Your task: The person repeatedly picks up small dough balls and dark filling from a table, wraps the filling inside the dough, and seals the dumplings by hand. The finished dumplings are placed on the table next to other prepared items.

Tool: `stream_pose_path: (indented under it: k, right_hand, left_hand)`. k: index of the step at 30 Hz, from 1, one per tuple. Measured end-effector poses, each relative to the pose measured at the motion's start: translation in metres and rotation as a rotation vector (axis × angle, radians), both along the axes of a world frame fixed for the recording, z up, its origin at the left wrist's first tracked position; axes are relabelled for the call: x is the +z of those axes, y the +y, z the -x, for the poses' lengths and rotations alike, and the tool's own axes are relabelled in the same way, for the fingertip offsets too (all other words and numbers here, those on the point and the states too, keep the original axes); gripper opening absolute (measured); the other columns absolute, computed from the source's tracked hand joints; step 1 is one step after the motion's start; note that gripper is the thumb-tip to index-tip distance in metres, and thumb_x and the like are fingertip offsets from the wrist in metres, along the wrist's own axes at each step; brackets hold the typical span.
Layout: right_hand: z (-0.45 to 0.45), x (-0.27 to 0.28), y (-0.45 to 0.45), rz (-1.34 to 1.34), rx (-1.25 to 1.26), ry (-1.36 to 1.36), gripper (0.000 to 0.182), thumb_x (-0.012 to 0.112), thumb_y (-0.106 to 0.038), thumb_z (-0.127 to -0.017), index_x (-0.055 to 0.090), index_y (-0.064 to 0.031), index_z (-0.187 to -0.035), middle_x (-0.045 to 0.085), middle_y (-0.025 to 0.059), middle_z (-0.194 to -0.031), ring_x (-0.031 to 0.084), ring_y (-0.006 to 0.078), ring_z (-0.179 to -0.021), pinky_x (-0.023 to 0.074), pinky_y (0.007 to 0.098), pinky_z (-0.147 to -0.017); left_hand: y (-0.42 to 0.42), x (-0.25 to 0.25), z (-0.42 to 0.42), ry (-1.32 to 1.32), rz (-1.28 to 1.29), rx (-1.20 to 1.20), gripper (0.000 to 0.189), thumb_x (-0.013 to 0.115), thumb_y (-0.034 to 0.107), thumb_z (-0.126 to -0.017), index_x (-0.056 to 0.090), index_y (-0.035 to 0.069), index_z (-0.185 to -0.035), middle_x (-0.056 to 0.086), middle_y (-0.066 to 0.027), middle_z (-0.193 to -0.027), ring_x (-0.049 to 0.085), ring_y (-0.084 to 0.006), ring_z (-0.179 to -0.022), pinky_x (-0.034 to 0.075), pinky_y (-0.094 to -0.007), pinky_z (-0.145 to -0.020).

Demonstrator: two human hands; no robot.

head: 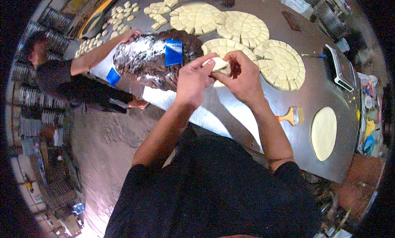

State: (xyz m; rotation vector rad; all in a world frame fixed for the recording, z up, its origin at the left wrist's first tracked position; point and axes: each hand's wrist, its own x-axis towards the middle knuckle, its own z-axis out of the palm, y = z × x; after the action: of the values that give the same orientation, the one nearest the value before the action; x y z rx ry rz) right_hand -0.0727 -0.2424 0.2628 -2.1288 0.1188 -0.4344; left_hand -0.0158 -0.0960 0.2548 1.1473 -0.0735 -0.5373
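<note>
A small piece of pale dough (219, 65) is pinched between my two hands above the metal table. My left hand (196, 80) grips it from the left, thumb on top. My right hand (245, 76) closes on its right side, fingers curled beside some dark reddish-brown filling (235, 69). Behind and right of my hands lie flat dough rounds cut into segments (280, 65). A big mound of dark brown paste (139, 60) sits to the left, with a blue scraper (173, 53) on it.
A flat brush (291, 116) and a smooth dough oval (324, 133) lie at the right of the metal table (287, 99), near a scale (341, 68). Small dough balls (118, 19) are at the far left. A co-worker (74, 80) reaches over the table's left side.
</note>
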Motion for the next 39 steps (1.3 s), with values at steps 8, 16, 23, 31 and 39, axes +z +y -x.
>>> stream_pose_path:
  k: [8,16,23,31,39]
  right_hand:
    - [0.017,0.01,0.003,0.297,0.002,-0.639,0.029,0.068,-0.003,-0.069,0.062,-0.0065,-0.096,0.059,0.0152,-0.097,0.058,0.0335,-0.093,0.046,0.0438,-0.082]
    - [0.008,0.025,-0.021,0.304,-0.086,-0.714,0.018,0.073,-0.004,-0.073,0.06,-0.0072,-0.086,0.056,0.0074,-0.078,0.058,0.0249,-0.07,0.0475,0.0337,-0.058]
    - [0.023,0.037,-0.009,0.326,-0.098,-0.753,0.029,0.076,0.003,-0.066,0.064,-0.007,-0.089,0.061,0.0069,-0.084,0.06,0.0222,-0.074,0.0491,0.0308,-0.062]
    - [0.022,0.037,-0.019,0.405,-0.081,-0.834,0.028,0.077,0.0,-0.067,0.064,-0.0071,-0.09,0.058,0.0085,-0.08,0.058,0.0235,-0.07,0.0466,0.0325,-0.06]
    - [0.027,0.041,-0.03,0.532,-0.168,-0.881,0.024,0.076,0.001,-0.067,0.062,-0.008,-0.085,0.059,0.0068,-0.077,0.057,0.0244,-0.068,0.0464,0.0347,-0.059]
  left_hand:
    - [-0.021,0.035,0.007,-0.106,0.024,0.037,0.035,0.053,0.015,-0.099,0.055,-0.004,-0.128,0.065,-0.0075,-0.106,0.061,-0.0108,-0.086,0.05,-0.0252,-0.08]
    - [-0.036,0.054,0.018,-0.146,-0.075,0.008,0.03,0.055,0.019,-0.099,0.065,-0.007,-0.111,0.066,-0.0034,-0.089,0.059,-0.0085,-0.081,0.049,-0.0237,-0.075]
    - [-0.034,0.058,0.012,-0.133,0.109,0.089,0.03,0.055,0.018,-0.099,0.066,-0.008,-0.109,0.069,-0.0087,-0.096,0.064,-0.0113,-0.085,0.053,-0.0251,-0.079]
    - [-0.031,0.067,0.025,-0.297,-0.036,-0.022,0.027,0.054,0.02,-0.1,0.067,-0.003,-0.109,0.067,-0.0036,-0.088,0.056,-0.007,-0.069,0.044,-0.0212,-0.063]
    - [-0.038,0.056,0.026,-0.402,-0.282,-0.041,0.036,0.049,0.02,-0.101,0.064,-0.002,-0.077,0.058,0.0001,-0.068,0.05,-0.0077,-0.064,0.039,-0.0263,-0.055]
